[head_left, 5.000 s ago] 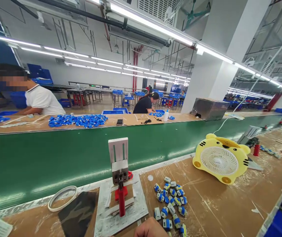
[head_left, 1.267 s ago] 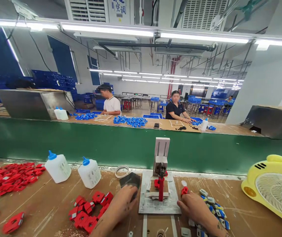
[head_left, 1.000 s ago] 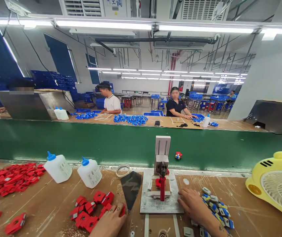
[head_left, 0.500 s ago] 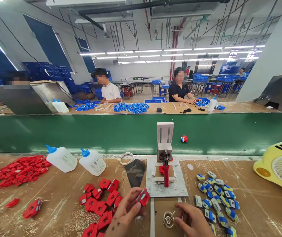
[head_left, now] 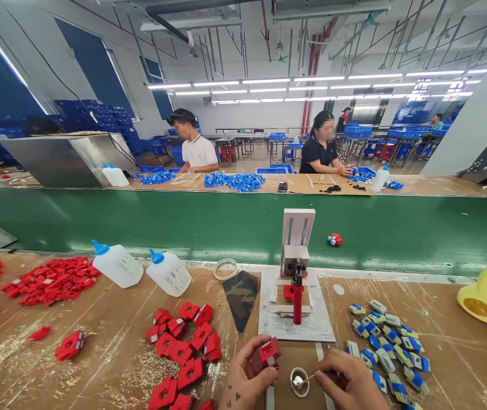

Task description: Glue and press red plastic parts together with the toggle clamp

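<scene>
My left hand (head_left: 246,378) is closed on a red plastic part (head_left: 269,353) with a hole in it, held up left of a small round cup (head_left: 301,395). White paste shows inside the cup. The fingertips of my right hand (head_left: 350,378) pinch a thin stick (head_left: 309,378), whose far end dips into the cup. Beyond both hands stands a clamp fixture with a red handle (head_left: 297,304) on a white base plate (head_left: 269,324); a red piece sits under the clamp. Loose red parts (head_left: 190,373) lie to the left, and blue-and-grey pieces (head_left: 385,360) to the right.
Two white bottles with blue caps (head_left: 118,266) stand at the back left beside a larger red pile (head_left: 56,279). A tape roll (head_left: 225,269) and a camouflage scrap (head_left: 240,299) lie left of the fixture. A yellow fan (head_left: 478,296) is at right. Co-workers sit beyond the green belt (head_left: 226,228).
My right hand has closed on the stick, which was resting in the cup. My left hand still holds the red part, now turned differently. The whole view has shifted slightly.
</scene>
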Action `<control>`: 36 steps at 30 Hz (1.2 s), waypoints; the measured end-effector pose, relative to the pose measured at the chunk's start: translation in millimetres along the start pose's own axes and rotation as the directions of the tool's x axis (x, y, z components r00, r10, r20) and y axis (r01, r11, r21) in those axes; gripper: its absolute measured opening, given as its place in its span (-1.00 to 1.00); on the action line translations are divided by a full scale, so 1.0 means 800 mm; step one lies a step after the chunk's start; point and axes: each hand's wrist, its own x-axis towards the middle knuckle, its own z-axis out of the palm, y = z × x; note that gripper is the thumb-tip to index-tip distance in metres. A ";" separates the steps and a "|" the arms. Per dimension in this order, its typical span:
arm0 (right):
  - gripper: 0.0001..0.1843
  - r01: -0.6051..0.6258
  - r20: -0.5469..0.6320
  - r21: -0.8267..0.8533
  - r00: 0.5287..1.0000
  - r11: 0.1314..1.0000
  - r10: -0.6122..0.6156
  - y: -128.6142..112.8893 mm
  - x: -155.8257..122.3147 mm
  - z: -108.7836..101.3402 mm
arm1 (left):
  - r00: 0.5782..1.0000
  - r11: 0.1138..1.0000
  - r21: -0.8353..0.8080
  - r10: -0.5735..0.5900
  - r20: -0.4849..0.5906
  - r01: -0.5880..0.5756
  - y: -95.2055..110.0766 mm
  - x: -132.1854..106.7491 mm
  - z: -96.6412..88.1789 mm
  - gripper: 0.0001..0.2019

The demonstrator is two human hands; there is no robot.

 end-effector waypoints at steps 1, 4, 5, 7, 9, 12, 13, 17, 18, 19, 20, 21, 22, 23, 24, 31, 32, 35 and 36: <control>-0.59 -0.007 -0.023 0.010 1.000 1.000 0.008 -0.002 -0.001 -0.003 | 1.000 0.999 0.038 0.003 0.001 -0.003 -0.002 0.001 -0.002 -0.42; -0.45 -0.041 -0.119 0.095 0.991 0.995 0.052 -0.013 -0.001 -0.013 | 0.999 0.979 0.198 0.043 0.017 -0.046 -0.004 0.002 -0.007 -0.54; -0.42 -0.054 -0.142 0.142 0.987 0.988 0.074 -0.018 -0.001 -0.017 | 0.997 0.959 0.272 0.072 0.036 -0.079 -0.004 0.002 -0.008 -0.58; -0.37 -0.054 -0.189 0.239 0.977 0.970 0.101 -0.031 0.001 -0.023 | 0.987 0.891 0.425 0.134 0.089 -0.159 -0.004 0.002 -0.010 -0.64; -0.40 -0.027 -0.222 0.313 0.970 0.949 0.100 -0.041 0.003 -0.024 | 0.971 0.822 0.516 0.191 0.146 -0.239 -0.005 0.002 -0.009 -0.65; -0.48 0.034 -0.214 0.362 0.976 0.932 0.048 -0.047 0.007 -0.017 | 0.928 0.785 0.500 0.272 0.253 -0.366 -0.007 0.001 -0.004 -0.61; -0.51 0.045 -0.196 0.364 0.980 0.930 0.030 -0.047 0.009 -0.013 | 0.911 0.780 0.479 0.292 0.292 -0.403 -0.008 0.001 -0.003 -0.60; -0.53 0.057 -0.163 0.361 0.987 0.931 0.002 -0.043 0.014 -0.002 | 0.874 0.766 0.443 0.319 0.367 -0.466 -0.009 0.001 0.001 -0.57; -0.53 0.051 -0.154 0.358 0.988 0.932 0.005 -0.042 0.015 -0.001 | 0.870 0.760 0.446 0.323 0.371 -0.473 -0.009 0.001 0.000 -0.57; -0.52 0.045 -0.145 0.351 0.989 0.935 0.007 -0.041 0.015 -0.001 | 0.867 0.753 0.450 0.330 0.373 -0.480 -0.009 0.001 0.000 -0.58; -0.51 0.039 -0.143 0.340 0.990 0.940 0.011 -0.040 0.015 -0.002 | 0.863 0.744 0.454 0.340 0.373 -0.490 -0.009 0.000 0.000 -0.58; -0.51 0.034 -0.143 0.324 0.990 0.945 0.013 -0.039 0.014 -0.003 | 0.859 0.734 0.460 0.352 0.371 -0.500 -0.008 0.000 0.000 -0.58; -0.51 0.030 -0.146 0.307 0.989 0.951 0.015 -0.039 0.013 -0.005 | 0.854 0.722 0.466 0.366 0.369 -0.511 -0.007 -0.001 0.000 -0.58; -0.51 0.027 -0.147 0.291 0.989 0.956 0.017 -0.038 0.012 -0.008 | 0.848 0.708 0.475 0.381 0.368 -0.524 -0.006 -0.001 0.001 -0.58; -0.52 0.025 -0.148 0.277 0.989 0.960 0.017 -0.038 0.010 -0.011 | 0.841 0.691 0.484 0.396 0.368 -0.537 -0.005 -0.002 0.001 -0.56; -0.58 0.063 -0.158 0.091 0.986 0.994 -0.048 -0.032 0.004 -0.017 | 0.820 0.591 0.574 0.477 0.317 -0.566 -0.002 -0.004 -0.012 -0.55; -0.61 0.080 -0.133 0.030 0.988 0.996 -0.076 -0.028 0.004 -0.011 | 0.833 0.594 0.596 0.475 0.284 -0.541 -0.002 -0.003 -0.015 -0.57; -0.72 0.135 -0.080 -0.113 0.986 0.984 -0.145 -0.018 0.008 0.012 | 0.865 0.618 0.628 0.461 0.198 -0.473 -0.006 -0.002 -0.023 -0.62; -0.74 0.138 -0.088 -0.143 0.985 0.980 -0.152 -0.015 0.009 0.017 | 0.871 0.628 0.626 0.454 0.188 -0.462 -0.007 -0.002 -0.024 -0.64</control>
